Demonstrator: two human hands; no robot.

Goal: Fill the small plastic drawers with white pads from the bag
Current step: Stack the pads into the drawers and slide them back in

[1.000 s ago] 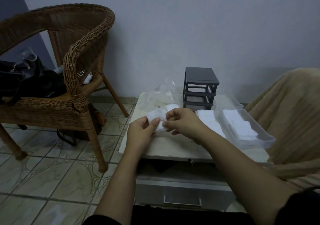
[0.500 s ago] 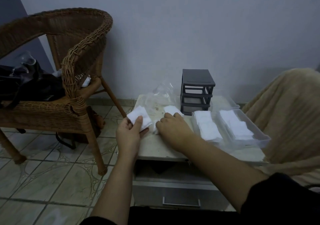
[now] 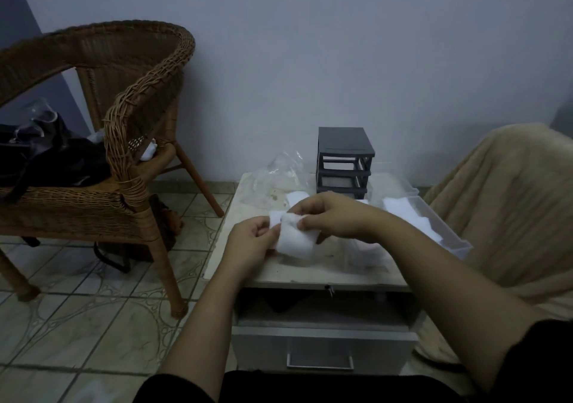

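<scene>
1. Head view, far left: a wicker chair (image 3: 130,117) stands on the tiled floor (image 3: 77,315), with a dark bag (image 3: 52,163) lying on its seat.
2. Left of centre, the left hand (image 3: 249,246) is raised over the near part of the small table (image 3: 310,274). Its thumb and fingers pinch the left edge of a bunch of white pads (image 3: 293,239).
3. The pads are held just above the tabletop between both hands, the bunch sagging down at its lower end.
4. The right hand (image 3: 336,216) pinches the top of the same pads with curled fingertips, and its forearm crosses the table's right side.
5. Behind the hands, a crumpled clear plastic bag (image 3: 277,173) lies on the table's far left part, with one loose pad (image 3: 296,198) just beside it.
6. Right of the bag, a dark drawer frame (image 3: 344,157) stands upright near the wall, its slots open.
7. Further right, a clear plastic drawer (image 3: 449,235) lies on the table with white pads inside.
8. Far right, a beige blanket (image 3: 511,204) drapes over some furniture.
</scene>
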